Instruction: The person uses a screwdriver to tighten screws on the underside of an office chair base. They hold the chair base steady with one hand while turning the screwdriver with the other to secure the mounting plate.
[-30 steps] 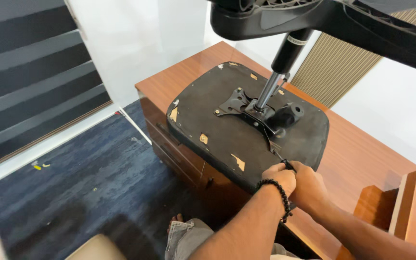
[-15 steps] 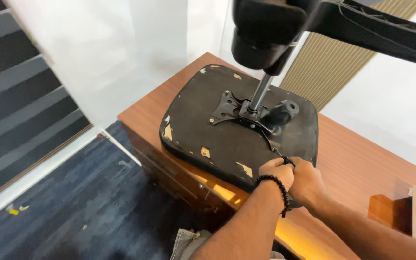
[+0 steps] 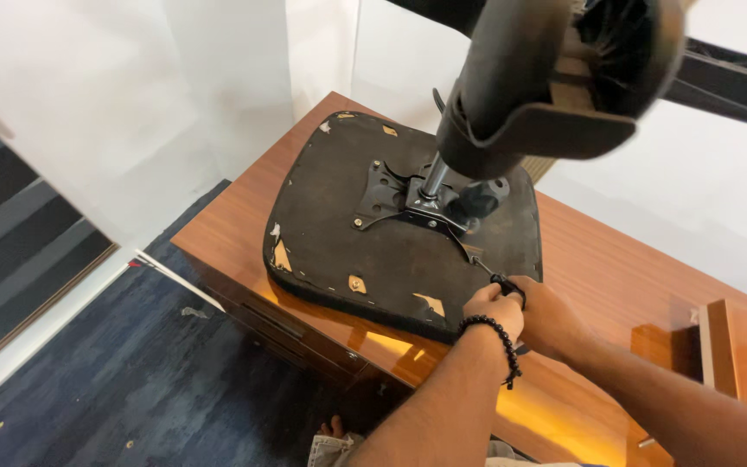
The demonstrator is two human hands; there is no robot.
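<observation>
An office chair seat [image 3: 339,233] lies upside down on a wooden desk [image 3: 616,259], its dark underside torn in spots. A black metal plate [image 3: 391,195] with the gas column [image 3: 432,180] is bolted at its middle. The chair's wheeled base [image 3: 555,69] looms blurred close to the camera. My left hand [image 3: 490,311], a bead bracelet on its wrist, and my right hand [image 3: 546,313] are closed together on the black handle of a screwdriver [image 3: 505,284], whose thin shaft points at the plate's near corner.
The desk has drawers along its front [image 3: 278,324] over dark blue carpet [image 3: 131,380]. A raised wooden block [image 3: 715,346] stands on the desk at the right. White walls rise behind, and a striped blind [image 3: 10,251] is at the left.
The view has shifted left and closer, so the seat sits more central and the wheeled base fills the top. Both hands stay on the tool handle at the seat's near edge.
</observation>
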